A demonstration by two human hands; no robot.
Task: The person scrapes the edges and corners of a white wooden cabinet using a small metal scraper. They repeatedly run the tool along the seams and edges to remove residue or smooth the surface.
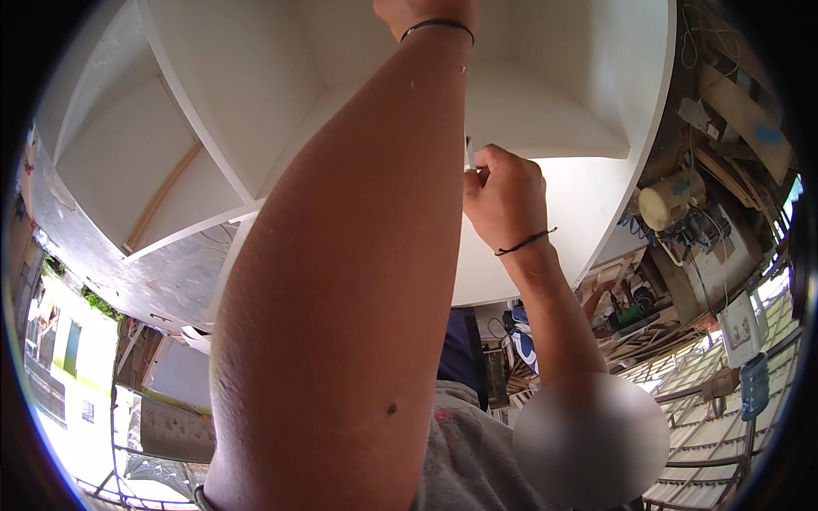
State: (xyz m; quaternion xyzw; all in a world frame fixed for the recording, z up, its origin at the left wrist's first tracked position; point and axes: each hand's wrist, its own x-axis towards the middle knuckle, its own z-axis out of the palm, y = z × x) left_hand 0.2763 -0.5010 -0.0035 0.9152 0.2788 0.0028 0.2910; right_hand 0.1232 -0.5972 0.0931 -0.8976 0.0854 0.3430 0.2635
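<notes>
My left forearm rises across the middle of the head view and covers much of the work. At the top edge my left hand (426, 10) is mostly cut off, with a dark cord round the wrist and the fingers out of sight. It reaches into a large white cabinet (554, 106) with several compartments. To the right of that forearm, my right hand (509, 198) is closed in a pinch in front of the cabinet's white panel. A thin light-coloured piece (470, 153) with a dark end sticks up at its fingertips, partly hidden by my left forearm.
A wooden strip (164, 198) lies inside the cabinet's left compartment. Beyond the right side stand a yellowish tank (673, 201) with a blue coiled hose, wooden boards (740, 175) and a pale switch box (741, 330). Loose cables hang there. Stacked timber (503, 372) shows below the cabinet.
</notes>
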